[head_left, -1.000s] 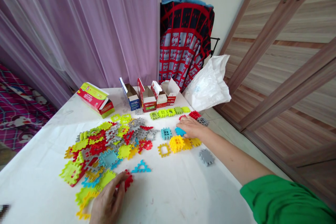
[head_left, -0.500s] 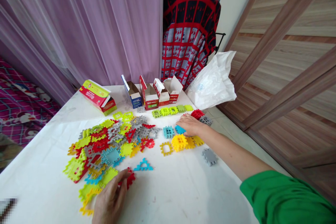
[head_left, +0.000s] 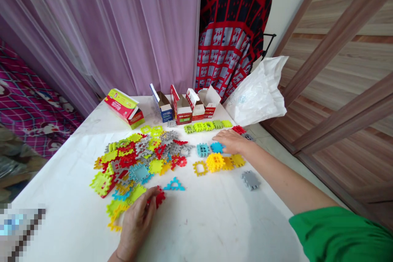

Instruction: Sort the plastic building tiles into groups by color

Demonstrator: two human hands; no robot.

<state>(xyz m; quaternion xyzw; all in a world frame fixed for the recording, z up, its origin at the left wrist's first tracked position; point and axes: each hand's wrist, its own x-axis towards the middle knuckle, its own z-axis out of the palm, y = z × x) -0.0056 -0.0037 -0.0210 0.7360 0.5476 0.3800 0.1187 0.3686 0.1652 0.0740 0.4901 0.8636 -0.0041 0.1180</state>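
My left hand [head_left: 138, 215] is closed on a red piece [head_left: 160, 197] at the near side of a mixed pile of plastic pieces [head_left: 139, 172]. A blue triangular piece [head_left: 174, 184] lies just beyond it. My right hand [head_left: 230, 141] reaches across to a blue piece [head_left: 217, 147], its fingertips at that piece's right edge; whether they grip anything is hidden. Left of it stands a light-blue stack [head_left: 203, 150]. Yellow pieces [head_left: 215, 162] lie nearer, in a row. Red pieces [head_left: 238, 129] show behind my right wrist.
A green row of pieces [head_left: 208, 126] lies at the back, before open small boxes [head_left: 183, 115]. A red and green box [head_left: 124, 108] is at back left, a white plastic bag [head_left: 258, 92] at back right. A grey piece [head_left: 250, 180] lies near my right forearm.
The whole view has shifted, so the table's things appear slightly farther right and higher. My right hand has moved a little off the blue piece, which shows more fully. My left hand keeps the red piece.
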